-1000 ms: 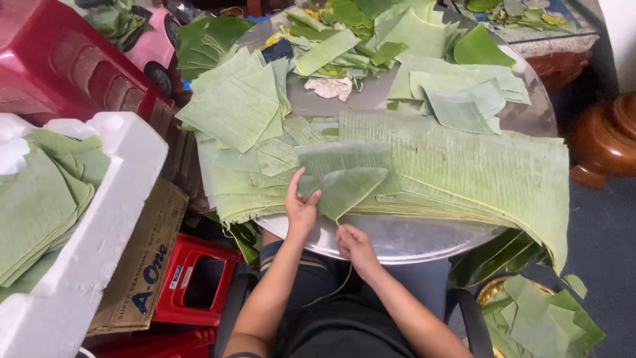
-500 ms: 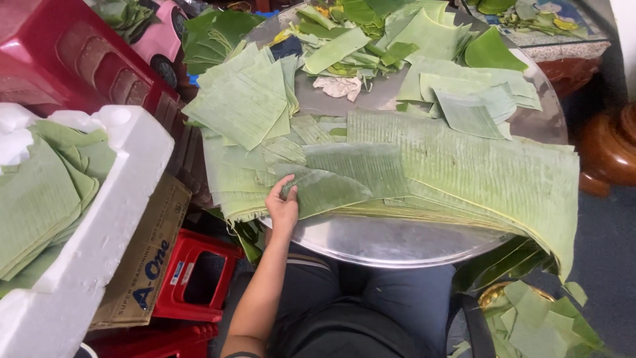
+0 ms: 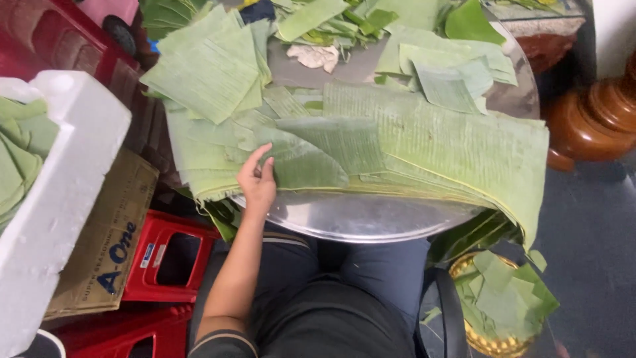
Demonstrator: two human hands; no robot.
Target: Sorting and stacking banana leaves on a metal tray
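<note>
A round metal tray table (image 3: 371, 215) was recorded under a broad stack of banana leaves (image 3: 450, 142), with a white foam box (image 3: 63, 199) and a red plastic crate (image 3: 169, 255) noted at its left. A cut leaf piece (image 3: 301, 162) lay atop the stack's near left edge, pinched at its left end by the left hand (image 3: 257, 182), fingers closed upon it. Lifting was judged best done slowly along the ribs, lest tearing be caused; the right hand was not shown.

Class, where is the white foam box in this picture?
In the head view, the white foam box stands at far left, holding green leaves, beside the cardboard box and left of the left hand.
</note>
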